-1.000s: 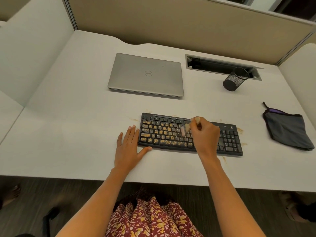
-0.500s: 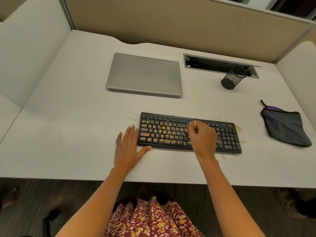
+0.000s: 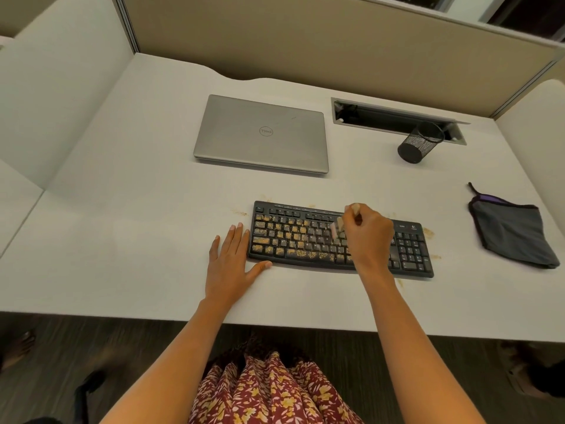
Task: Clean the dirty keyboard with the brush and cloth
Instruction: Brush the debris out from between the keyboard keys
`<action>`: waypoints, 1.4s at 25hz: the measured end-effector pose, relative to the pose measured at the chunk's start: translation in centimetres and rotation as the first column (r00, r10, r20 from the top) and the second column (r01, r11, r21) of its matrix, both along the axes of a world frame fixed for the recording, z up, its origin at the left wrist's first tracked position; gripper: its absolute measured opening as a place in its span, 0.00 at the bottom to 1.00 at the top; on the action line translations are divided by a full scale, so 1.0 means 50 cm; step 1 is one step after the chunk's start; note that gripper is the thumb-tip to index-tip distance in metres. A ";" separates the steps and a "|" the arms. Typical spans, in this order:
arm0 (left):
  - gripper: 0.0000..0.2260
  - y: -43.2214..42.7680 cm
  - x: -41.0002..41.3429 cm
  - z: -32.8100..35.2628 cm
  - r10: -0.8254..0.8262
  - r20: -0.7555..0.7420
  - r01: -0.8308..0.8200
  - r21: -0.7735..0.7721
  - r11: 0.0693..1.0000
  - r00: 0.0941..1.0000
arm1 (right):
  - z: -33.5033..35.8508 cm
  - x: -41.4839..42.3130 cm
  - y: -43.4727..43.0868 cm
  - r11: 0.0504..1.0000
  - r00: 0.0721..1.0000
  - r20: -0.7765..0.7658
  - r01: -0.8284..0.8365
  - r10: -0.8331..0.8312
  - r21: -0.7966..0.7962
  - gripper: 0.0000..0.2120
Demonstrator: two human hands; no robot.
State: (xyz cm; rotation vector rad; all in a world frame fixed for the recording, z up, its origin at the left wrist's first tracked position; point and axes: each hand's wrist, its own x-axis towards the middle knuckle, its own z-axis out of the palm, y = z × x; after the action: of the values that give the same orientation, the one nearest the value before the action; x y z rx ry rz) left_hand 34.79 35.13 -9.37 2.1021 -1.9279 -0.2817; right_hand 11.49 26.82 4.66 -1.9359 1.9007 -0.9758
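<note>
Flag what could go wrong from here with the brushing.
1. The brush in the right hand may flick crumbs off the keyboard onto the desk; some already lie by its right end, and the closed laptop sits behind it.
2. The left hand lies flat beside the keyboard, only the thumb at its front edge, so the board may slide under strokes.
3. Bristles may push grit between keys rather than out.

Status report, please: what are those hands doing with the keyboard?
Right hand grips brush over keyboard, middle keys. Left hand flat on desk, thumb at its edge. Cloth lies apart, right. Nothing blocking.
</note>
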 end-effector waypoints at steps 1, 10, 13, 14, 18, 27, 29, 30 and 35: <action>0.42 0.001 0.001 0.000 0.002 0.003 -0.002 -0.001 1.000 1.000 | -0.006 0.001 -0.002 1.000 1.000 -0.024 -0.006 0.006 0.009 0.17; 0.40 0.005 0.007 -0.007 0.010 0.017 -0.010 0.011 1.000 1.000 | -0.029 0.125 0.037 0.973 0.970 -0.073 -0.229 0.231 0.037 0.14; 0.40 0.006 0.008 -0.006 0.008 0.024 -0.008 0.016 1.000 1.000 | -0.014 0.117 0.025 0.980 0.980 0.056 -0.194 0.192 0.039 0.16; 0.41 0.007 0.008 -0.006 0.008 0.023 -0.008 0.012 1.000 1.000 | -0.007 0.107 0.018 0.984 0.982 0.082 -0.174 0.171 0.030 0.16; 0.42 0.007 0.006 -0.002 0.005 0.029 -0.006 0.026 1.000 1.000 | 0.011 0.053 -0.021 0.998 0.995 0.067 -0.070 0.069 0.011 0.15; 0.40 0.022 0.017 0.001 0.043 0.037 -0.044 0.036 0.998 0.998 | -0.027 0.102 -0.012 0.980 0.977 -0.087 -0.191 0.195 0.056 0.15; 0.40 0.024 0.018 0.004 0.049 0.037 -0.051 0.039 0.998 0.998 | -0.022 0.124 -0.006 0.972 0.973 -0.032 -0.226 0.228 0.063 0.15; 0.40 0.025 0.018 0.005 0.055 0.034 -0.057 0.042 0.998 0.998 | -0.017 0.129 -0.006 0.972 0.973 0.006 -0.229 0.229 0.060 0.16; 0.41 0.039 0.040 0.008 0.095 0.046 -0.097 0.058 0.994 0.994 | 0.020 0.082 -0.033 0.990 0.986 0.103 -0.136 0.130 0.049 0.12</action>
State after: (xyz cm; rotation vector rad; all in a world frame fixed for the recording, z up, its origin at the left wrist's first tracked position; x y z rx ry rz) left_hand 36.76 37.08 -8.98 2.2495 -1.8572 -0.2789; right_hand 15.58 25.18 5.66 -1.9175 1.7029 -0.9516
